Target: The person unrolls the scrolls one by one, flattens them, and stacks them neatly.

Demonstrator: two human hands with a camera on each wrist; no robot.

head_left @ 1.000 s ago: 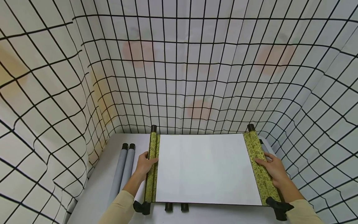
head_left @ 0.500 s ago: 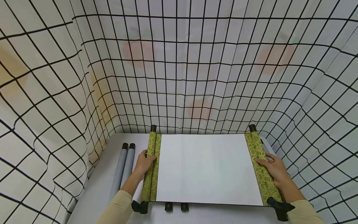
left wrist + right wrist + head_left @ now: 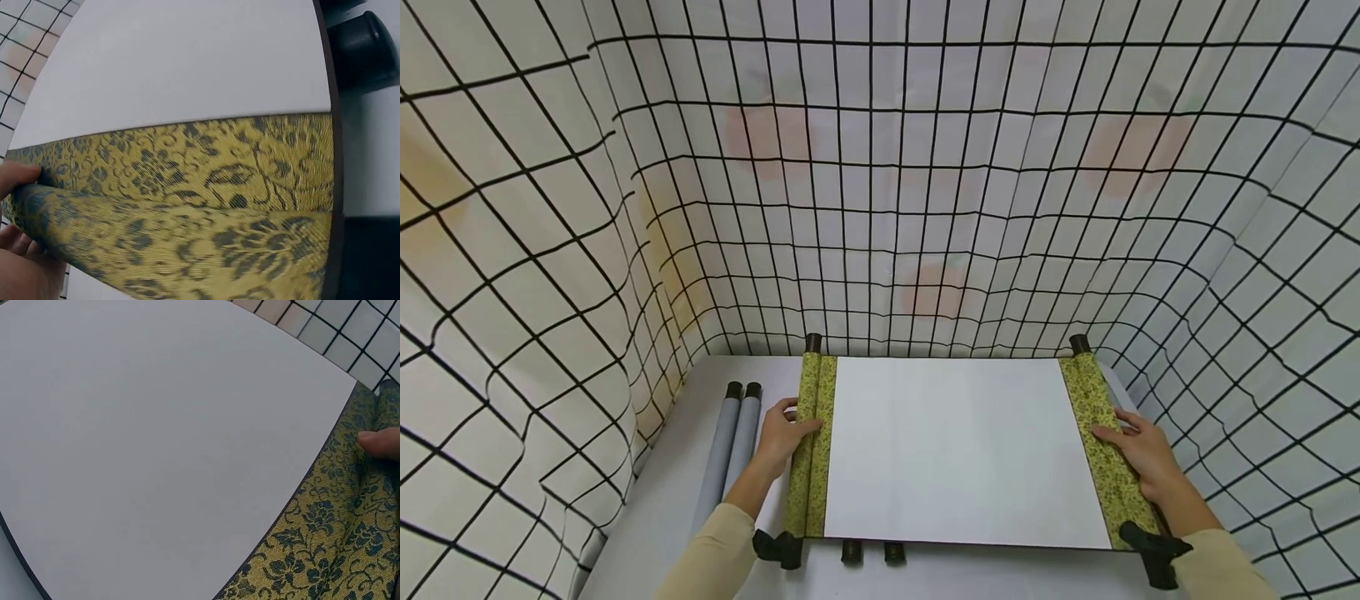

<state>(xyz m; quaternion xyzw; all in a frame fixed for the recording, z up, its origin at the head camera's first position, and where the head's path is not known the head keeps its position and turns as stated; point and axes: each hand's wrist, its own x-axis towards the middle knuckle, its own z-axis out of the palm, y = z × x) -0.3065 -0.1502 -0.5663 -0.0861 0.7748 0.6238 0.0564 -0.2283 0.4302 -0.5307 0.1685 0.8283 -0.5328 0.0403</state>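
Observation:
A partly opened scroll stretches between both hands, its blank white sheet facing up. Patterned yellow-green brocade borders the sheet at both ends, wrapped around rollers with black caps. My left hand grips the left roller, thumb on top of the brocade and fingers curled underneath. On the opposite side, my right hand holds the right roller in the same way. Its thumb presses on the brocade in the right wrist view, where most of that hand is out of frame.
Two grey rolls with black caps lie side by side on the white table, left of the scroll. Two black ends poke out beneath the scroll's near edge. White walls with a black grid enclose the table.
The right roller and white sheet have shifted slightly right. A little more brocade shows by the left roller. Both hands keep their grip.

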